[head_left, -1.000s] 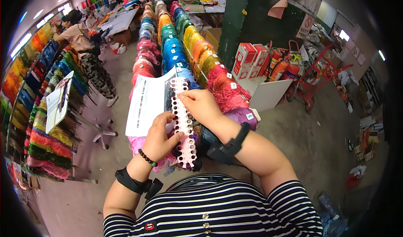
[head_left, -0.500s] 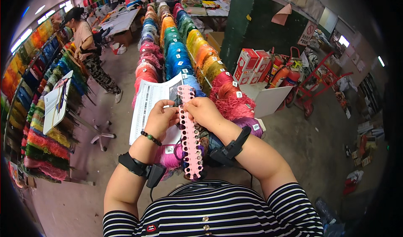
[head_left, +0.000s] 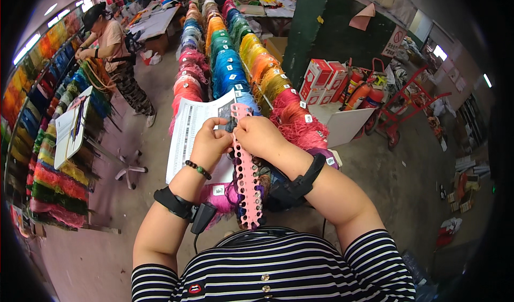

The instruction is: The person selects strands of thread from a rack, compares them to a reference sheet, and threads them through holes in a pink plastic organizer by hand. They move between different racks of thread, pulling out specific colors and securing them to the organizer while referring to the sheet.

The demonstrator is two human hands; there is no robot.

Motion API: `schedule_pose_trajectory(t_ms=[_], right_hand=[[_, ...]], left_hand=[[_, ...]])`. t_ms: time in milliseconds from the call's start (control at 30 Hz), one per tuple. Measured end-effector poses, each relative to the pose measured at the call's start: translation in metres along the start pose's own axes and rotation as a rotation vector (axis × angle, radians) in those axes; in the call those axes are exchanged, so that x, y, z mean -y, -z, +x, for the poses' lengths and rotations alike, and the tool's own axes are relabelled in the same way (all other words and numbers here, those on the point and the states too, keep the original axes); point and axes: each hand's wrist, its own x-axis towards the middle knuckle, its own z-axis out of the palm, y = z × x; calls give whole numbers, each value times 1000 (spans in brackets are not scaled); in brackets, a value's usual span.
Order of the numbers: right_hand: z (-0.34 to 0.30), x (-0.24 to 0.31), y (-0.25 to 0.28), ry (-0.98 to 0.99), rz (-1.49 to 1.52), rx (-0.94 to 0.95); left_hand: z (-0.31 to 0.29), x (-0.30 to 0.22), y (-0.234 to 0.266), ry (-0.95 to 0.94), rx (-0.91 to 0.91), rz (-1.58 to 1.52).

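pink perforated thread card (head_left: 247,180) runs beside the right edge of the printed sheet (head_left: 186,136); our right hand (head_left: 259,135) pinches its upper part, our left hand (head_left: 210,143) bunches fingertips alongside, grip unclear. we judge it light, bendable, best held mid-strip.

A long, narrow pink strip (head_left: 248,181), flat and thin-looking, has a row of round openings down each long edge, which gives its outline a toothed look; dark and purple tones show through or beside many of them. It runs lengthwise away from the person's body, its far end leaning slightly left, with its near end close to the torso. The fingertips of the left hand (head_left: 210,144) and right hand (head_left: 258,136) meet at its upper part, partly hiding it there.
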Motion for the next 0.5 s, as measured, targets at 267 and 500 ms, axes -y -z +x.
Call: schedule_pose_trajectory(t_ms=[267,500], right_hand=[[-5,-22,-18,-275,599,198],[-8,-28,-19,-202,527,140]], left_hand=[[-3,-3,27,-154,-44,334],[-15,-31,16,128,-75,144]])
